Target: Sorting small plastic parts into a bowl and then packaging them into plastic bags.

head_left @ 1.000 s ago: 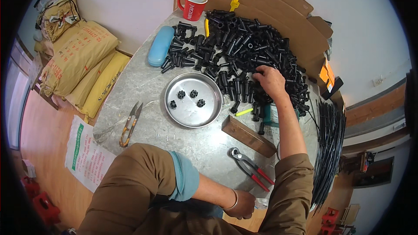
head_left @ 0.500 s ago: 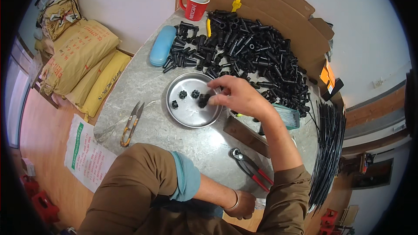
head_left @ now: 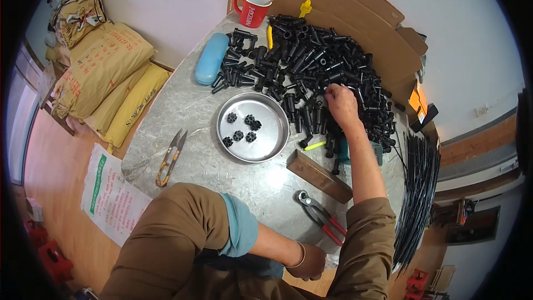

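My right hand (head_left: 341, 104) reaches into a heap of black plastic tube-shaped parts (head_left: 305, 58) on the table. Its fingers are bunched together among them; whatever they pinch is hidden. A round metal dish (head_left: 254, 159) stands left of that hand, holding several small black toothed parts (head_left: 251, 136) on its left half. Low in front of me, by the table's near edge, my left hand (head_left: 308, 264) rests with curled fingers, and nothing shows in it. Red-handled pincers (head_left: 317, 215) lie on the table between the two hands.
Thread snips (head_left: 171, 158) lie left of the dish. A blue case (head_left: 212, 59) and a red mug (head_left: 254, 11) stand farther back. Right of the dish are a brown block (head_left: 318, 176), a green tray (head_left: 345, 153) and a bundle of black strips (head_left: 416, 200). Cardboard (head_left: 327, 5) walls the far side.
My right hand has left the dish and moved right to the heap. The dark part it held over the dish is gone from it, and more toothed parts lie in the dish. My left hand stays put.
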Motion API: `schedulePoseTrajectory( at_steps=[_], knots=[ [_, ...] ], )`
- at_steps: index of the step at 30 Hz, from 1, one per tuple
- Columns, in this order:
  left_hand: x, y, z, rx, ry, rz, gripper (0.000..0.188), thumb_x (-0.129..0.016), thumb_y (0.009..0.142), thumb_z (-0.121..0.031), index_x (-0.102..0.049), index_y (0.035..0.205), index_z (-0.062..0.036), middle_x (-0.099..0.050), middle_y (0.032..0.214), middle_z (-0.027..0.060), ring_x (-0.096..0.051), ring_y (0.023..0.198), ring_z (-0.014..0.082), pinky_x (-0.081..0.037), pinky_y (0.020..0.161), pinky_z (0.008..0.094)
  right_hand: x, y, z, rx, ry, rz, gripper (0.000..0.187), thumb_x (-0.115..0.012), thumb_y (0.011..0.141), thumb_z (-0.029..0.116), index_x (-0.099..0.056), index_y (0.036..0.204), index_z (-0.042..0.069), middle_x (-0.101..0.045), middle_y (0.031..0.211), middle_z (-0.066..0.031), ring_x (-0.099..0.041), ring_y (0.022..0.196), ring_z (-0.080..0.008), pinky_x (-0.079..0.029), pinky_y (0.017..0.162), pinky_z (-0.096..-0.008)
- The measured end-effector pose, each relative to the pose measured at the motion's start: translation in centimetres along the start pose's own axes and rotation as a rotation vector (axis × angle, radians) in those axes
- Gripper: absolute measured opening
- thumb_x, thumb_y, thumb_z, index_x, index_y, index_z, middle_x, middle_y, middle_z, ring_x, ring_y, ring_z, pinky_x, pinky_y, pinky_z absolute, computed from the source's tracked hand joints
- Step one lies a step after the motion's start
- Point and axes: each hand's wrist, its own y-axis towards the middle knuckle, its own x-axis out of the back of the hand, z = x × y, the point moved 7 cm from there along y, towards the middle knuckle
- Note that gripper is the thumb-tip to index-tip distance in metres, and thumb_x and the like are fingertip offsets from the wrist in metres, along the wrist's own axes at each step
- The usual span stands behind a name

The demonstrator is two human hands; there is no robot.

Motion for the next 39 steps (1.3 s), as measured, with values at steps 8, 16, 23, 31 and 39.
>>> schedulePoseTrajectory(
  at_steps=[8,16,23,31,39],
  knots=[
    [0.3,0.0,-0.2,-0.020,-0.029,0.007,0.025,-0.059,0.087,-0.032,-0.067,0.087,-0.0089,-0.067,0.084,0.0079,-0.065,0.083,0.0281,-0.048,0.075,0.0413,2.0,0.2,3.5,0.095,0.453,-0.030,0.020,-0.061,0.087,0.011,-0.068,0.104,0.002,-0.067,0.079,-0.0074,-0.061,0.073,-0.0111,-0.049,0.067,-0.0268],
    [-0.1,0.4,-0.1,-0.029,0.017,0.062,0.026,-0.059,0.087,-0.033,-0.067,0.088,-0.0087,-0.068,0.085,0.0078,-0.065,0.084,0.0273,-0.049,0.076,0.0412,2.8,0.5,1.9,0.032,-0.239,-0.047,0.019,-0.061,0.083,0.027,-0.071,0.098,0.018,-0.066,0.093,-0.0075,-0.066,0.085,-0.0312,-0.052,0.072,-0.0427],
    [-0.6,0.7,0.2,-0.014,-0.005,0.056,0.026,-0.061,0.086,-0.033,-0.067,0.086,-0.0080,-0.067,0.084,0.0080,-0.065,0.085,0.0273,-0.049,0.078,0.0410,-0.5,1.1,6.7,0.189,-0.163,0.054,0.024,-0.062,0.083,0.024,-0.069,0.106,0.019,-0.066,0.099,-0.0067,-0.066,0.088,-0.0306,-0.052,0.076,-0.0418],
    [-0.7,0.8,0.0,-0.031,0.046,0.047,0.024,-0.060,0.086,-0.034,-0.067,0.086,-0.0107,-0.067,0.083,0.0066,-0.065,0.083,0.0268,-0.048,0.076,0.0411,2.2,0.4,5.4,0.016,0.378,0.137,0.024,-0.062,0.088,0.019,-0.067,0.108,0.008,-0.069,0.089,-0.0037,-0.064,0.078,-0.0173,-0.050,0.071,-0.0311],
    [-1.3,0.0,0.5,0.054,0.034,0.065,0.023,-0.065,0.081,-0.035,-0.068,0.094,-0.0165,-0.069,0.087,0.0011,-0.065,0.084,0.0233,-0.047,0.079,0.0390,0.7,-5.1,15.7,0.149,0.692,0.652,0.033,-0.065,0.086,0.009,-0.064,0.118,0.002,-0.067,0.090,-0.0014,-0.058,0.084,-0.0078,-0.048,0.077,-0.0248]
  ],
)
